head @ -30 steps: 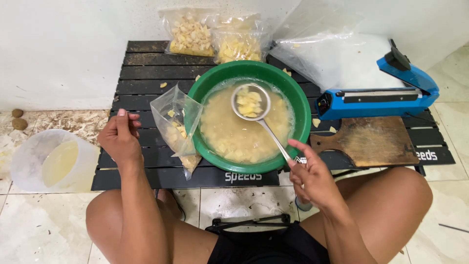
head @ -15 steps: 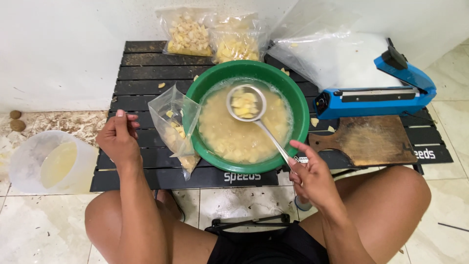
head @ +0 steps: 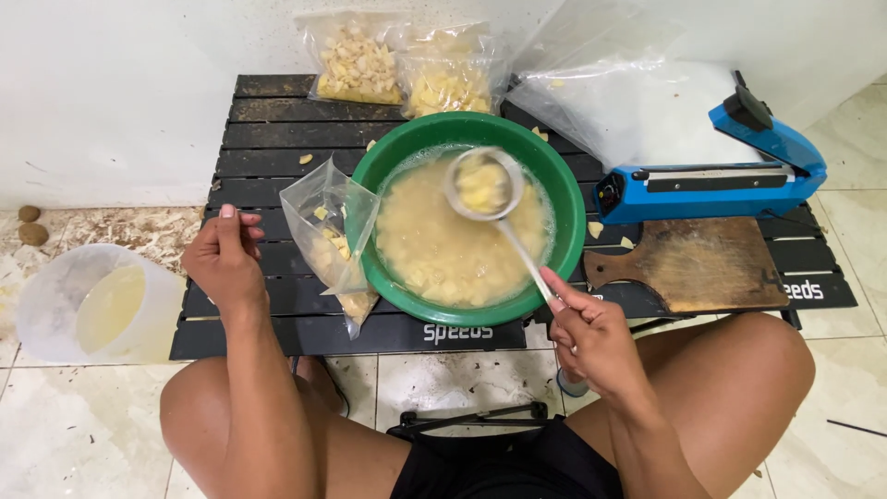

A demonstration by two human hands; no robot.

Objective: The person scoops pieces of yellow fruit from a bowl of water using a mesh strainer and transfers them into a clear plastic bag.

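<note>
My right hand (head: 589, 331) grips the handle of a metal strainer ladle (head: 483, 184), whose bowl carries pale yellow chunks above a green basin (head: 562, 185). The basin sits on a low black slatted table (head: 268, 129) and holds cloudy liquid with many cut pieces. My left hand (head: 224, 259) hovers at the table's left edge with fingers curled; it seems to pinch the rim of an open clear plastic bag (head: 333, 231) that leans against the basin with a few chunks inside, though the contact is hard to see.
Two filled clear bags (head: 404, 69) lie at the back of the table beside a stack of empty plastic bags (head: 637, 102). A blue heat sealer (head: 711, 176) and a wooden board (head: 698, 263) occupy the right. A translucent tub (head: 97, 305) stands on the tiled floor, left.
The ladle with its chunks has shifted slightly left and up over the basin. My left hand stays by the bag.
</note>
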